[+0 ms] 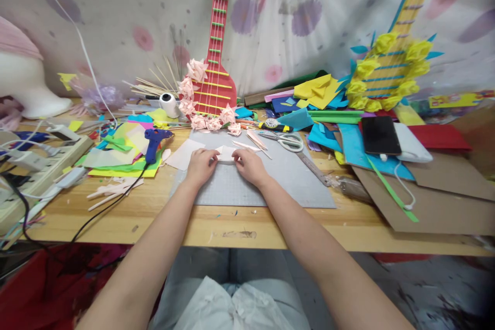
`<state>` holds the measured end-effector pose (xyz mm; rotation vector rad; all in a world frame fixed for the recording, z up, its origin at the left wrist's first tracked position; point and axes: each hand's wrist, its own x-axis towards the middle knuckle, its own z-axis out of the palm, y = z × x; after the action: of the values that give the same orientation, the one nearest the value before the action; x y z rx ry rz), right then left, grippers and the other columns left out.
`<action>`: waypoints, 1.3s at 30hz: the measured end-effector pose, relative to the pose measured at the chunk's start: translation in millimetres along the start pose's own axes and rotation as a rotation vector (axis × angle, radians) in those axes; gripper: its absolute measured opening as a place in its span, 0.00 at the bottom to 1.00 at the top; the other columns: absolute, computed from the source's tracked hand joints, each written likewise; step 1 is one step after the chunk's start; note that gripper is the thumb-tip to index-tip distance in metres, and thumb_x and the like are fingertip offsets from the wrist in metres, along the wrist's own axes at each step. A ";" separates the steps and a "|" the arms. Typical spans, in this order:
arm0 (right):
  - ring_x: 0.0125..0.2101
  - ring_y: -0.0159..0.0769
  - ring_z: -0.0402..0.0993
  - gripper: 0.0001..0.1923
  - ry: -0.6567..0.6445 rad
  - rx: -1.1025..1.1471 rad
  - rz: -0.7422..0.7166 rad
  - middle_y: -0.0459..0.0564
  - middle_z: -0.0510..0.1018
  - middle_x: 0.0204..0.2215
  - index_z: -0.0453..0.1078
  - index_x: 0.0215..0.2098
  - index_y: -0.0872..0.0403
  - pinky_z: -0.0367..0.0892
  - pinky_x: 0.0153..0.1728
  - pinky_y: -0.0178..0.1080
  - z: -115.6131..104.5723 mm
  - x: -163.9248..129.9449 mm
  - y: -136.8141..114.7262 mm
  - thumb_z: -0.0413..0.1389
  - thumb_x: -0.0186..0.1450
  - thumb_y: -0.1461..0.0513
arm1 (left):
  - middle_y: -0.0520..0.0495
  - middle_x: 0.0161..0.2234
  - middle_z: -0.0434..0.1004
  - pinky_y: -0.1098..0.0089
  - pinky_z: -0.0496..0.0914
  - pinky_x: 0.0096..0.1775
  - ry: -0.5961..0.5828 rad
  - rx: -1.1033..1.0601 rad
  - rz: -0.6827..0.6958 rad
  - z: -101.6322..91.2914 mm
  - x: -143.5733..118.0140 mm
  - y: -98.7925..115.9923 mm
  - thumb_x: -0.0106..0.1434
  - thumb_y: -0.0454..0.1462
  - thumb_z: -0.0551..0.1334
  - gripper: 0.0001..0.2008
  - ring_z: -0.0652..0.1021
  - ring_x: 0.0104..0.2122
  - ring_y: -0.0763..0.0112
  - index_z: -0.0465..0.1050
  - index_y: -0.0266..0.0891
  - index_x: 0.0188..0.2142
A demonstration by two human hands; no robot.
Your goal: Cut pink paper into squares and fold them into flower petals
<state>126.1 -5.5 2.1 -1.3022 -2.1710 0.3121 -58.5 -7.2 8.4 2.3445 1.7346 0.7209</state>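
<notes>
Pale paper (226,154) is pinched in the curled left hand (201,166) and right hand (249,165), forearms (149,247) converging over the grey mat (235,191).

Light is bright and soft, while edges stretch and blur

Left hand (201,166) and right hand (249,165) pinch pale paper (226,154) over gray mat (240,191); blue glue gun (152,147) left, scissors (291,143) right, red model lute (216,80) with pink flowers (197,70) far on desk (351,227).
</notes>
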 end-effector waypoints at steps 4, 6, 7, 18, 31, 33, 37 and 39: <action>0.40 0.37 0.63 0.16 0.014 0.033 0.022 0.47 0.74 0.33 0.66 0.39 0.52 0.59 0.39 0.36 -0.4 -0.5 2.4 0.49 0.54 0.70 | 0.49 0.35 0.76 0.64 0.59 0.46 0.018 0.020 0.053 2.3 -4.0 7.7 0.56 0.33 0.54 0.14 0.70 0.41 0.65 0.70 0.44 0.41; 0.38 0.36 0.64 0.15 0.020 0.048 0.042 0.47 0.74 0.32 0.66 0.39 0.52 0.60 0.38 0.36 0.9 -0.7 3.8 0.49 0.55 0.69 | 0.48 0.35 0.75 0.64 0.59 0.45 0.019 0.016 0.070 2.9 -6.5 11.4 0.55 0.33 0.54 0.14 0.70 0.41 0.65 0.70 0.43 0.41; 0.37 0.35 0.65 0.14 0.022 0.060 0.061 0.47 0.74 0.31 0.66 0.39 0.52 0.60 0.38 0.36 1.6 -0.7 4.7 0.49 0.55 0.69 | 0.48 0.35 0.75 0.64 0.59 0.45 0.023 0.007 0.071 3.2 -7.5 12.7 0.56 0.34 0.54 0.14 0.70 0.40 0.65 0.69 0.43 0.42; 0.28 0.30 0.66 0.08 0.066 0.241 0.359 0.43 0.73 0.26 0.66 0.34 0.53 0.60 0.32 0.33 8.9 4.7 4.5 0.53 0.55 0.64 | 0.51 0.32 0.76 0.66 0.61 0.41 0.067 -0.069 -0.128 11.0 -1.8 11.0 0.56 0.37 0.56 0.14 0.72 0.36 0.66 0.67 0.42 0.43; 0.31 0.34 0.66 0.07 0.114 -0.010 0.336 0.47 0.72 0.28 0.65 0.35 0.55 0.59 0.36 0.36 13.8 6.6 -8.8 0.50 0.57 0.65 | 0.51 0.29 0.75 0.65 0.60 0.41 0.097 0.008 -0.239 15.5 4.0 21.8 0.56 0.38 0.57 0.14 0.72 0.37 0.64 0.66 0.40 0.43; 0.31 0.34 0.65 0.07 0.110 -0.037 0.333 0.48 0.72 0.28 0.64 0.35 0.55 0.58 0.36 0.35 13.4 6.7 -10.5 0.49 0.57 0.66 | 0.50 0.29 0.75 0.65 0.60 0.41 0.103 0.034 -0.233 15.6 4.2 22.1 0.56 0.38 0.57 0.15 0.72 0.38 0.64 0.66 0.40 0.44; 0.32 0.34 0.64 0.06 0.098 -0.074 0.331 0.49 0.72 0.30 0.64 0.33 0.55 0.57 0.35 0.35 12.6 6.4 -12.6 0.49 0.57 0.67 | 0.50 0.30 0.75 0.65 0.59 0.41 0.114 0.071 -0.222 16.4 5.0 22.7 0.56 0.38 0.57 0.14 0.71 0.38 0.63 0.65 0.39 0.43; 0.33 0.34 0.64 0.06 0.093 -0.083 0.328 0.50 0.71 0.30 0.63 0.33 0.55 0.57 0.35 0.35 12.4 6.3 -12.8 0.48 0.57 0.67 | 0.50 0.29 0.74 0.65 0.59 0.41 0.114 0.076 -0.220 16.8 5.3 23.1 0.55 0.38 0.58 0.14 0.71 0.37 0.63 0.65 0.39 0.42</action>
<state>107.3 -5.3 0.4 -1.6877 -1.9079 0.2842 -29.8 -7.0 4.0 2.1486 2.0612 0.7773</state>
